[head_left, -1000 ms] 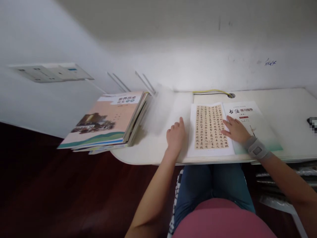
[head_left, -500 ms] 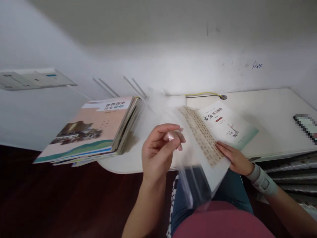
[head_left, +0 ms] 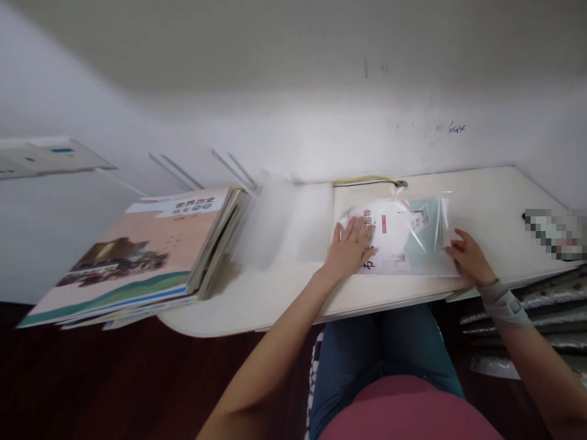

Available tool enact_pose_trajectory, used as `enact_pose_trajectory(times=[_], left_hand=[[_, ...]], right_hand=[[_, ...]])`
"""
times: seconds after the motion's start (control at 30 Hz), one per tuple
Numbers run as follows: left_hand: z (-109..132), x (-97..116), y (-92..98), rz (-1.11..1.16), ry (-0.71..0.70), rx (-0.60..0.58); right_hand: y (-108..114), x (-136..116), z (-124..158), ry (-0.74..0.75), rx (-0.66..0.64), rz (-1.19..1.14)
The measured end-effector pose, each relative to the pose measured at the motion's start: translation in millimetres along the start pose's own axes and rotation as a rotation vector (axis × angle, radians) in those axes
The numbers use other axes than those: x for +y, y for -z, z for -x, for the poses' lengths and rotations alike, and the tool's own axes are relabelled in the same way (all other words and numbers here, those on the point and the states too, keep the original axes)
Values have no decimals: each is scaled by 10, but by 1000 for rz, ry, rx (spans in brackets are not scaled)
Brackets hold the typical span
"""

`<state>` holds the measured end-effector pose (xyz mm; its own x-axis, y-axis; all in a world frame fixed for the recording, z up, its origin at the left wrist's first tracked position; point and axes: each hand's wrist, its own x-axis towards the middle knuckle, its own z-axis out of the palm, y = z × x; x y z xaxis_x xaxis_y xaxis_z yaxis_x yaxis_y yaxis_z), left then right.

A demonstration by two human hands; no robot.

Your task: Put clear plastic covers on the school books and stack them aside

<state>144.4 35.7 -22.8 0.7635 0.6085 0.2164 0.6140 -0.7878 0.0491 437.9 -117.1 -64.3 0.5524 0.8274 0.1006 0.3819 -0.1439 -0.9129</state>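
A book (head_left: pixel 397 253) with a white and green cover lies flat on the white desk, turned sideways to me. Over it is a clear plastic book cover (head_left: pixel 444 220), shiny and creased toward the right. My left hand (head_left: pixel 349 247) rests palm down on the book's left part, fingers spread. At the right edge, my right hand (head_left: pixel 468 256) has its thumb and fingers pinched together on the plastic cover's edge; a band sits on that wrist.
A thick stack of books (head_left: pixel 132 256) stands on the desk's left end. Beside it lie whitish translucent sheets (head_left: pixel 279 226), blurred. A pixelated phone (head_left: pixel 554 235) is at the right. Cables (head_left: pixel 367 179) run along the wall to a desk hole. Silvery packages (head_left: pixel 541 324) sit below at the right.
The book was open-coloured and tilted in my right hand; it now lies flat under the plastic. My left hand came down from the air onto it, and my right hand moved to the cover's edge.
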Motion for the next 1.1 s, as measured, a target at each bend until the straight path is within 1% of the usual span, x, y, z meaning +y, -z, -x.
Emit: enact_pose_trajectory(times=[0.07, 0.1, 0.13, 0.17, 0.2, 0.23, 0.3, 0.33, 0.4, 0.43, 0.5, 0.53, 0.57, 0.6, 0.67, 0.73, 0.77, 0.83, 0.9, 1.0, 1.1], left_hand=[[-27, -121, 38, 105, 101, 131], [-54, -187, 78, 195, 175, 217], [-88, -257, 119, 307, 259, 289], [-127, -327, 154, 439, 344, 332], [-166, -395, 178, 587, 422, 338], [-201, -458, 185, 746, 484, 305], [-249, -555, 151, 1051, 563, 165], [-259, -585, 113, 1176, 583, 93], [-259, -606, 22, 1338, 608, 4], [-252, -600, -21, 1381, 617, -2], [-237, -567, -82, 1422, 615, 57], [-232, -546, -95, 1430, 604, 105], [-231, -525, -98, 1434, 586, 157], [-233, -506, -92, 1434, 563, 210], [-243, -475, -69, 1421, 514, 289], [-249, -453, -48, 1423, 470, 329], [-249, -443, -43, 1439, 462, 332], [-239, -421, -45, 1498, 458, 317], [-221, -400, -57, 1554, 451, 281], [-195, -380, -71, 1574, 442, 233], [-178, -376, -66, 1573, 455, 260]], right_hand=[[22, -12, -170, -24, 76, -59], [30, -52, -253, -29, 80, -83], [36, -111, -333, -30, 61, -107], [41, -181, -409, -26, 27, -135], [44, -254, -479, -16, -9, -167], [44, -323, -543, -4, -38, -202], [33, -431, -651, 22, -54, -257], [22, -469, -694, 32, -32, -271], [-2, -536, -767, 52, 41, -277], [-10, -579, -800, 72, 76, -276], [-6, -718, -870, 130, 105, -272], [7, -820, -910, 158, 74, -264], [24, -943, -955, 179, 13, -246], [41, -1082, -1005, 187, -76, -212], [51, -1383, -1117, 187, -308, -91], [-8, -1665, -1233, 158, -521, 28], [-71, -1786, -1289, 137, -612, 82], [-255, -1972, -1391, 98, -755, 190], [-477, -2085, -1479, 84, -851, 286], [-761, -2164, -1572, 117, -922, 389], [-899, -2217, -1582, 192, -981, 465]])
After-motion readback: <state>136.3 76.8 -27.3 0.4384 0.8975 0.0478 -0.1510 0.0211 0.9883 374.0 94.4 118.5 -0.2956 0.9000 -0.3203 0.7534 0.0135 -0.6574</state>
